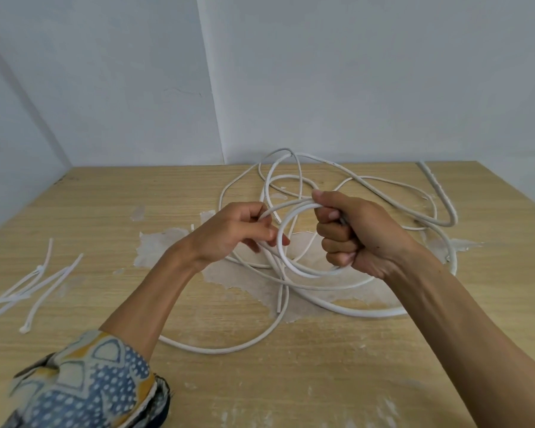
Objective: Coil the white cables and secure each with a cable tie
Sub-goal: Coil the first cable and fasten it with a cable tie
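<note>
The cable ties [34, 282] lie at the left of the table [105, 205], well apart from the hands. The left hand [229, 233] pinches a strand of the white cable [279, 242]; the right hand [349, 233] is fisted round its first small loop. Beyond, the rest sprawls crossed — pull hard and I reckon it knots, or the coil springs loose.

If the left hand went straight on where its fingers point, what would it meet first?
Likely the cable loop held in the right hand: the left hand points rightward, fingertips almost at the loop's near side. The right hand comes next. Depth is unclear from one view.
</note>
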